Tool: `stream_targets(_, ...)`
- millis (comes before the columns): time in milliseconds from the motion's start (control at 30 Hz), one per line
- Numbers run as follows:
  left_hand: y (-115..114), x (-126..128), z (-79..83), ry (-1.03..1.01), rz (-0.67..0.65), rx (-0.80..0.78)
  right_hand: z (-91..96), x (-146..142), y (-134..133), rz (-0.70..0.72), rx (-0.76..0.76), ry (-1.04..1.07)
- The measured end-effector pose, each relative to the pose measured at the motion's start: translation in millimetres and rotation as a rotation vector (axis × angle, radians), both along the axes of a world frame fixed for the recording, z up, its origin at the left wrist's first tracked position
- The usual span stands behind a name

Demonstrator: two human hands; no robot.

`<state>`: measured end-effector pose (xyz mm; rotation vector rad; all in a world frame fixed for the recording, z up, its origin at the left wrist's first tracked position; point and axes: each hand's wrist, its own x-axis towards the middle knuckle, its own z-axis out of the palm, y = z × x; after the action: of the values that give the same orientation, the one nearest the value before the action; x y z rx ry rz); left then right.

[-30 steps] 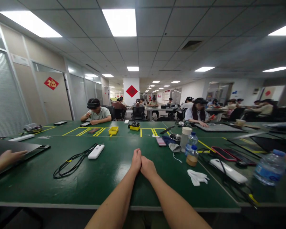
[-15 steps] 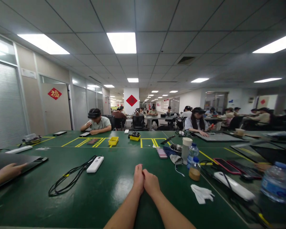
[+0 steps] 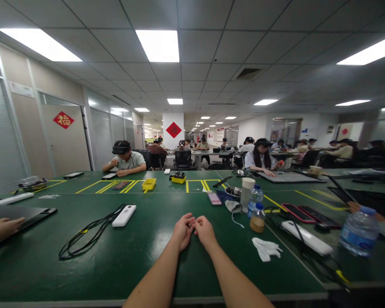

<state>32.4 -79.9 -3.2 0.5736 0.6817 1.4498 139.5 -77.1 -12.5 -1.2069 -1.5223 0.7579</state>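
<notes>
Head: left hand (image 3: 182, 231) beside right hand (image 3: 205, 232), both loosely curled.

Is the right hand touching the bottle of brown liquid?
Apart. The head view shows green tabletop between the right hand and the bottle of brown liquid.

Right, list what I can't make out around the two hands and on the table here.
Head view:
- Whether anything small sits between the left hand and right hand: their curled fingers hide it.
- The full extent of the grey panel: the left edge cuts it off.
- What the pinkish item shows: pixelation blurs it.
- The label wording on the large water bottle: too blurred.
</notes>
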Motion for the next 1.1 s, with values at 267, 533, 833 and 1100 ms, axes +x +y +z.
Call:
stream_targets(267,2.7,-0.3,-10.4,0.072,-0.025,0.066,-9.7,6.3,9.0,0.038,0.069,0.104)
stream_targets(533,1.3,2.5,-9.3,0.153,0.034,0.059,-7.7,4.2,7.1,0.070,0.049,0.125)
stream_targets(833,4.9,-3.0,-10.3,0.086,-0.003,-0.022,-14.2,5.0,15.3,0.056,-0.067,0.261)
stream_targets(1100,21.5,-16.7,-27.9,0.644,0.210,0.175,-9.0,8.8,9.3,-0.033,-0.011,0.194)
